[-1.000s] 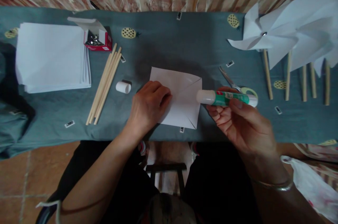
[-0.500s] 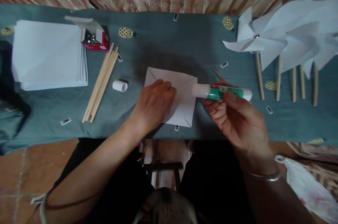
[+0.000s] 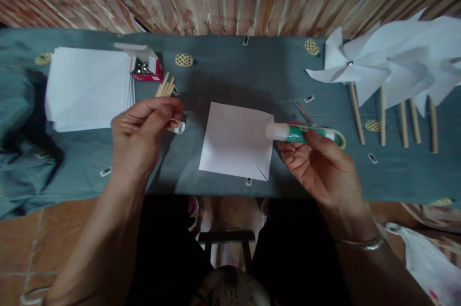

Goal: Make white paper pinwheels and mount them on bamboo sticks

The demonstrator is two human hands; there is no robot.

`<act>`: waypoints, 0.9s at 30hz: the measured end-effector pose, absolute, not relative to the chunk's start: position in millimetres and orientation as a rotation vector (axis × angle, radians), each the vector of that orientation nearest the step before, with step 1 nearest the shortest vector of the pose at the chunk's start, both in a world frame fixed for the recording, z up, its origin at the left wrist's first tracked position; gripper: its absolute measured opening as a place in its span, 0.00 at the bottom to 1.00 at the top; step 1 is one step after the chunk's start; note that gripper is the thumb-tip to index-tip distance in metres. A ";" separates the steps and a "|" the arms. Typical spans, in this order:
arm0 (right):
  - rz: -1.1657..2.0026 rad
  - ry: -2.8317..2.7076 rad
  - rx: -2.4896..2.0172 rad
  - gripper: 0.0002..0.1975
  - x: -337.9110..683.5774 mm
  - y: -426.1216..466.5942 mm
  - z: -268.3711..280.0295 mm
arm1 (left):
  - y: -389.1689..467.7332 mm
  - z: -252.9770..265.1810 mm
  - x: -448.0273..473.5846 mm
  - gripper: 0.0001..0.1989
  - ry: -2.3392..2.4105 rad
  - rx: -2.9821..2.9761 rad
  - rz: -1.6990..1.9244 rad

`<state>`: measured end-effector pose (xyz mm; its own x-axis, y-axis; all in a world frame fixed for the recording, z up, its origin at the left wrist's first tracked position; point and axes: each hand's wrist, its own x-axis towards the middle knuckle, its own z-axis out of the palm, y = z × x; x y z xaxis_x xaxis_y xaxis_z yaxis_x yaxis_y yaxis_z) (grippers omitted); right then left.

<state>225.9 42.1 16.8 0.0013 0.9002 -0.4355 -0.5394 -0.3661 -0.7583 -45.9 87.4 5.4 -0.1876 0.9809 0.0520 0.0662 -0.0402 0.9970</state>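
Observation:
In my right hand (image 3: 320,166) is a green-and-white glue stick (image 3: 297,133), gripped between thumb and fingers. Its uncapped, pale end points left, over the right edge of a square white paper (image 3: 237,142) with dark diagonal lines at its right corners. My left hand (image 3: 144,133) is left of the paper, its fingers curled at the white glue stick cap (image 3: 178,127). They partly cover the cap's left end; whether it is off the cloth is hard to tell. Behind this hand, the wooden sticks (image 3: 165,87) show only their upper ends.
A white paper stack (image 3: 90,87) and an open red box of metal pins (image 3: 147,68) stand at left. Paper pinwheels (image 3: 374,61) on wooden sticks lie at right. Scissors (image 3: 304,113), partly hidden, lie behind the glue stick on the green tablecloth (image 3: 234,73).
My left hand has left the paper and moved left to the cap, uncovering the paper. The glue stick stays in my right hand, almost in the same place. The view has shifted slightly.

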 end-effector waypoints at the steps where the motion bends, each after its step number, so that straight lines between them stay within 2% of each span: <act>1: 1.632 -0.456 -1.120 0.07 223.2 42.6 16.2 | 87.4 1.5 -54.4 0.08 1.473 1.313 1.370; 3: 1.642 -0.445 -1.119 0.07 217.7 43.6 14.8 | 86.2 -6.2 -70.1 0.19 1.622 1.677 1.209; 4: 1.646 -0.440 -1.121 0.07 214.8 44.0 13.9 | 85.3 -9.6 -76.7 0.21 1.627 1.807 1.099; 6: 1.659 -0.443 -1.128 0.07 208.7 44.7 12.1 | 83.3 -13.9 -86.0 0.21 1.603 1.966 0.902; 9: 1.702 -0.447 -1.122 0.09 197.4 45.3 9.4 | 80.8 -13.1 -89.1 0.16 1.568 2.054 0.748; 12: 1.750 -0.426 -1.098 0.11 183.0 45.5 7.5 | 76.7 -5.5 -81.2 0.12 1.578 1.941 0.820; 18: 1.812 -0.410 -1.010 0.14 157.0 47.2 7.0 | 62.3 8.7 -54.0 0.14 1.416 1.310 0.960; 27: 1.820 -0.468 -0.996 0.15 147.1 48.1 5.1 | 55.5 16.6 -44.6 0.13 1.295 1.194 0.938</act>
